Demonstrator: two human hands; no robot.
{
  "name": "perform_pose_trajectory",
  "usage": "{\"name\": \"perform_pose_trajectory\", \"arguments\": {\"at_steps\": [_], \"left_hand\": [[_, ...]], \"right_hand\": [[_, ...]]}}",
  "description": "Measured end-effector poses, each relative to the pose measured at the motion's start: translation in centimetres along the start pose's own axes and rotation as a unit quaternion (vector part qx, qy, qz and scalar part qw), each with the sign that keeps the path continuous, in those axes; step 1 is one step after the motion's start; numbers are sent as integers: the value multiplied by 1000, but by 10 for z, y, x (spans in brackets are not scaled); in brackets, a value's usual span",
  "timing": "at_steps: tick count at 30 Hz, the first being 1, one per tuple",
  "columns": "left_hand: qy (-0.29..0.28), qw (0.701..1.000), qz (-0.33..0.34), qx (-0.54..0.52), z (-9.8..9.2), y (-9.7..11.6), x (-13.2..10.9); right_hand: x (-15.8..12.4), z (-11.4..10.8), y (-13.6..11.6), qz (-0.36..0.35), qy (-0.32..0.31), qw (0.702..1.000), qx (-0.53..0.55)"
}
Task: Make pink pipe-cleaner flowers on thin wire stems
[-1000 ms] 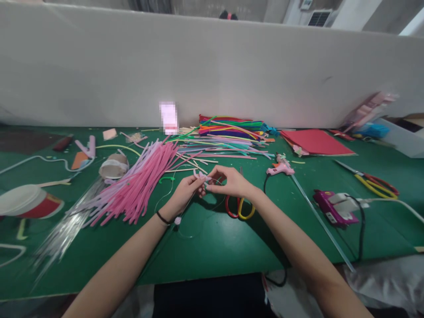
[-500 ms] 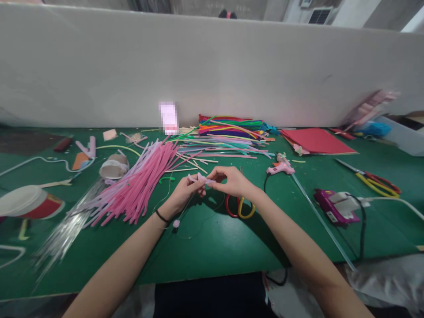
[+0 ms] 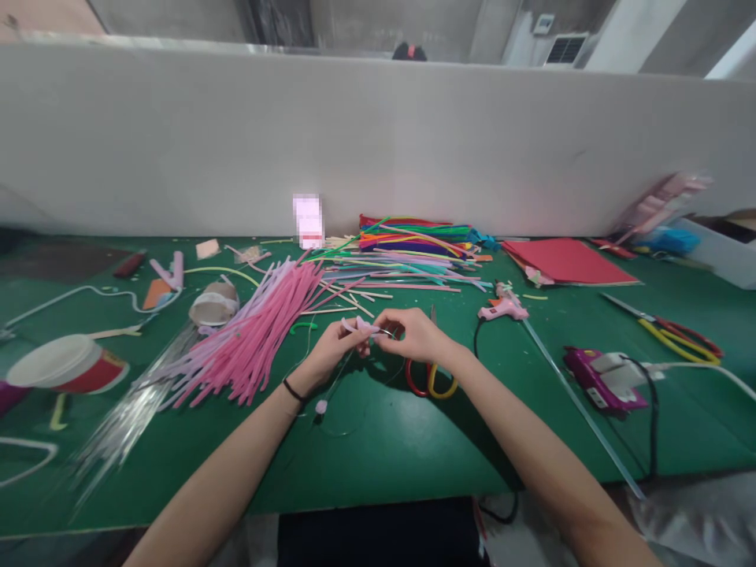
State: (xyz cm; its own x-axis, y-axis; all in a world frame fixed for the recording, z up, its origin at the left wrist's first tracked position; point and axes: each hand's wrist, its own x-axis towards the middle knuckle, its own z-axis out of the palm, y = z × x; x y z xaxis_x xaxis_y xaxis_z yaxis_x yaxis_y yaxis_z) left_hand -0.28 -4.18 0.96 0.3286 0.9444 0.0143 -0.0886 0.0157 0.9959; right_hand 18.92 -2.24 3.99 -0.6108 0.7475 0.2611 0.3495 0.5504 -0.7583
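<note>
My left hand [image 3: 338, 345], with a dark band at its wrist, pinches a small lilac pipe cleaner piece [image 3: 365, 324], bent into a shape. Facing it, my right hand [image 3: 413, 335] has thumb and forefinger closed at the piece's right end, where a thin shiny strand, perhaps wire, shows. Fine clear thread hangs below my hands, and a small pale lilac ball [image 3: 320, 407] lies on the table near it. Scissors with red and yellow handles [image 3: 440, 383] lie partly under my right hand. To the left spreads a bundle of pink and lilac pipe cleaners [image 3: 253, 331].
Multicoloured pipe cleaners [image 3: 413, 236] lie along the white partition [image 3: 236, 142]. On the right are a pink glue gun [image 3: 502, 307], a purple power block [image 3: 602, 378], more scissors [image 3: 679, 335] and red sheets [image 3: 567, 261]. A paper cup [image 3: 64, 364] and metal wires [image 3: 130, 417] lie left.
The camera view has tipped up a little, so everything sits lower and slightly right. The lilac piece stays between my hands, and the shiny strand now shows by my right fingers.
</note>
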Motion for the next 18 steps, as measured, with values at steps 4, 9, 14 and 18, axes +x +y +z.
{"name": "perform_pose_trajectory", "arguments": {"at_steps": [4,9,14,18], "left_hand": [[-12,1000,1,25,-1,2,-1],[-18,1000,4,19,-3,1,-2],[-5,1000,-2,16,-1,4,-3],[6,1000,-1,15,-3,3,-2]], "right_hand": [[2,0,2,15,1,1000,-27],[2,-4,7,100,-85,988,82],[2,-10,12,176,-130,919,328],[2,-9,15,212,-114,886,397]]}}
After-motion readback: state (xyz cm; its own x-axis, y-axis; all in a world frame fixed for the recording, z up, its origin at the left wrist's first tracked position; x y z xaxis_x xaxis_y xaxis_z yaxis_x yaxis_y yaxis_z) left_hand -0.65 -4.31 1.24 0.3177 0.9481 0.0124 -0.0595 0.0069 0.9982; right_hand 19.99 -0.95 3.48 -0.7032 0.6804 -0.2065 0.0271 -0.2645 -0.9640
